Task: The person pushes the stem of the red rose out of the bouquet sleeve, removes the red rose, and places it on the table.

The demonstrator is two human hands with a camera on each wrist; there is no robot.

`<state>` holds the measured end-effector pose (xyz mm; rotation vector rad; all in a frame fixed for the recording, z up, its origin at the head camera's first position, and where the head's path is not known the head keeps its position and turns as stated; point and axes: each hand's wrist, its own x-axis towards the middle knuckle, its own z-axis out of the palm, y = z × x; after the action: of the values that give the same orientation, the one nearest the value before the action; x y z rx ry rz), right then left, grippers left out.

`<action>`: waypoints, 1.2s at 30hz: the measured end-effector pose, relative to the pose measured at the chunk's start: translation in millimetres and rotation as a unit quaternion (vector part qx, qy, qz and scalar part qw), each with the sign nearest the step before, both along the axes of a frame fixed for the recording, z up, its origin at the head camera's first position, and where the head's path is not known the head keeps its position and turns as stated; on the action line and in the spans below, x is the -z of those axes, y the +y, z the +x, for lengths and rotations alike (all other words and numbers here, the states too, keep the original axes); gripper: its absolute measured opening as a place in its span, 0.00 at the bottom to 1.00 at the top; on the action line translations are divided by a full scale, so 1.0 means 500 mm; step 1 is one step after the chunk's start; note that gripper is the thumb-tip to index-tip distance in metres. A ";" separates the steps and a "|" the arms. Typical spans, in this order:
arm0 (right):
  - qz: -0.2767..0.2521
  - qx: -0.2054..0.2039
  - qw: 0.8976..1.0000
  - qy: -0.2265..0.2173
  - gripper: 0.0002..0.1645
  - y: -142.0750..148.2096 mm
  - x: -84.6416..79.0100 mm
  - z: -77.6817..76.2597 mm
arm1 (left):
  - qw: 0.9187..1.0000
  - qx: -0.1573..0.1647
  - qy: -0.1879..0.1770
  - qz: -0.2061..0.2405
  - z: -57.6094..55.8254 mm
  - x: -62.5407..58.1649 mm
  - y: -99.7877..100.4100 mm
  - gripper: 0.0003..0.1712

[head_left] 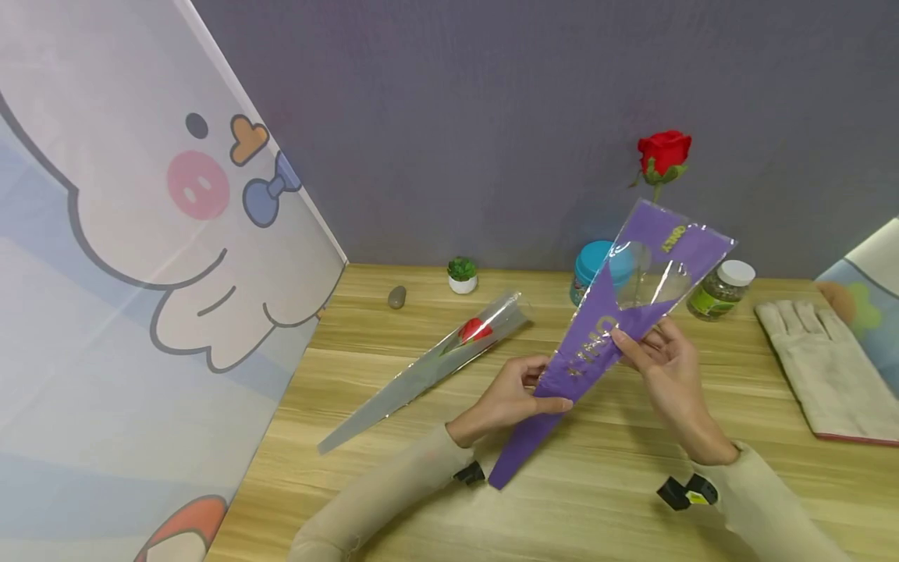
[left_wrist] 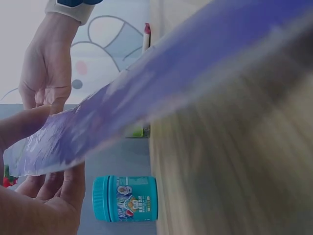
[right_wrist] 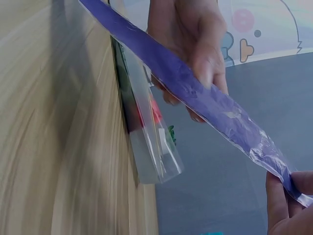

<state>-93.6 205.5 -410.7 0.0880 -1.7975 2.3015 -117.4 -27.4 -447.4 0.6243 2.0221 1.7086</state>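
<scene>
A purple flower sleeve with gold lettering and a clear window slants above the table in the head view, narrow end toward me. My left hand grips its lower part, thumb in front. Higher up, the right hand pinches its right edge. Above the wide mouth shows a red rose. Part of its stem shows through the window; whether it runs inside or behind the sleeve I cannot tell. Left of the hands, a clear and grey sleeve lies on the table with another red rose inside.
Along the table's back stand a small potted plant, a blue tub and a white-lidded jar. A grey stone lies at the back left. Pale work gloves lie at the right. A grey wall rises behind.
</scene>
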 end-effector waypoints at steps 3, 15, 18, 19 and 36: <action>-0.003 -0.001 1.000 -0.002 0.24 -0.007 0.001 0.002 | 1.000 -0.004 -0.006 0.010 -0.003 -0.004 0.004 0.24; -0.011 -0.009 1.000 -0.004 0.24 -0.015 0.015 0.001 | 0.999 -0.019 -0.020 0.016 -0.006 -0.005 0.010 0.26; -0.009 -0.005 1.000 -0.010 0.24 -0.016 0.016 0.002 | 0.999 -0.019 -0.019 0.017 -0.005 -0.006 0.010 0.26; -0.010 -0.004 1.000 -0.012 0.24 -0.017 0.016 0.002 | 1.000 -0.019 -0.018 0.018 -0.005 -0.007 0.010 0.26; -0.028 -0.012 0.998 -0.047 0.21 -0.019 0.018 0.003 | 1.000 0.002 0.007 0.027 -0.004 -0.002 0.007 0.26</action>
<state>-92.4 196.0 -419.7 -0.0086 -1.7837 2.4087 -119.2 -23.8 -446.2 0.6586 1.9887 1.7657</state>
